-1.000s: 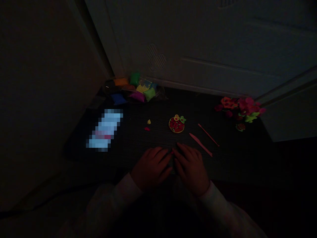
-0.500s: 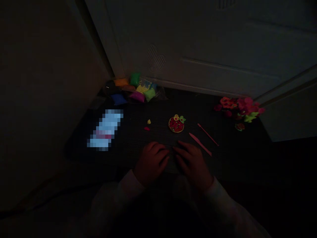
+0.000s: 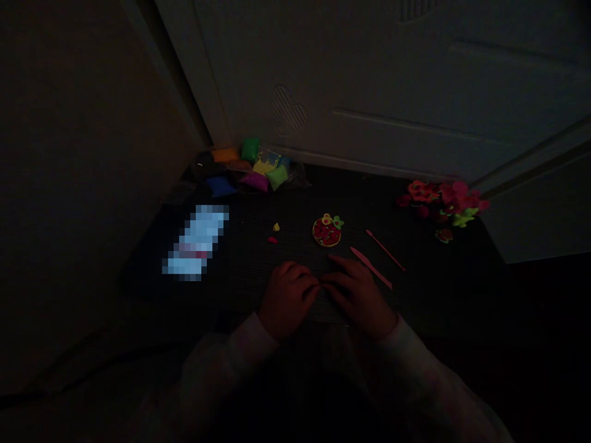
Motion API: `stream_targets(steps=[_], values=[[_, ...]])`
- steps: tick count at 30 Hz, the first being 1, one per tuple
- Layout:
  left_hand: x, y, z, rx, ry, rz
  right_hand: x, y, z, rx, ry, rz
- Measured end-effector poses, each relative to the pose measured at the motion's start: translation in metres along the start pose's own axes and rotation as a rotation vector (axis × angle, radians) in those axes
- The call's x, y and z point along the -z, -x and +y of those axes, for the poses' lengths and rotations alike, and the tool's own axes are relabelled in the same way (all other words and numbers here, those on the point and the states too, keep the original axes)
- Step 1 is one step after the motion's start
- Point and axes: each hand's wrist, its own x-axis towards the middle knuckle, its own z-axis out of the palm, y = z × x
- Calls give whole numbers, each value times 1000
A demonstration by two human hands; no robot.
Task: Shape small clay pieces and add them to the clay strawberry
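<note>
Head view: the left hand (image 3: 289,301) and right hand (image 3: 360,298) have fingertips meeting, or nearly so, above the table (image 3: 247,261). Both grips look narrow; in this dim light I cannot tell whether anything sits between the fingers. The red disc (image 3: 326,235) lies flat just beyond them and seems largely finished: it is yellow-rimmed and flecked with green, and a yellow flower (image 3: 326,219) and a green flower (image 3: 338,222) sit at its far edge. Not joined to it are a yellow bit (image 3: 276,227) and a red bit (image 3: 273,240), loose on its left; neither looks worked into a flower. The knife (image 3: 372,269) and stick (image 3: 386,250) lie unheld on its right.
</note>
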Motion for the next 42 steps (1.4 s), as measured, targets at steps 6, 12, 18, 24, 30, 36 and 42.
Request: stream_targets(steps=[6,12,18,24,30,36,42], values=[[1,-2,2,54,24,6,3,-7,0,-29,-56,-9],[0,-2,5,94,8,23,4,-12,0,-59,-76,-11],[0,-2,6,96,-21,34,6,-18,-2,-56,-39,-42],[1,2,4,42,-53,35,10,-27,-5,-42,9,-87],[-2,6,5,-24,-137,9,10,-33,-4,-50,43,-101],[-2,6,6,-26,-183,-14,12,-29,-3,-67,45,-67],[-2,7,7,-18,-214,-42,6,0,-13,-44,113,-56]])
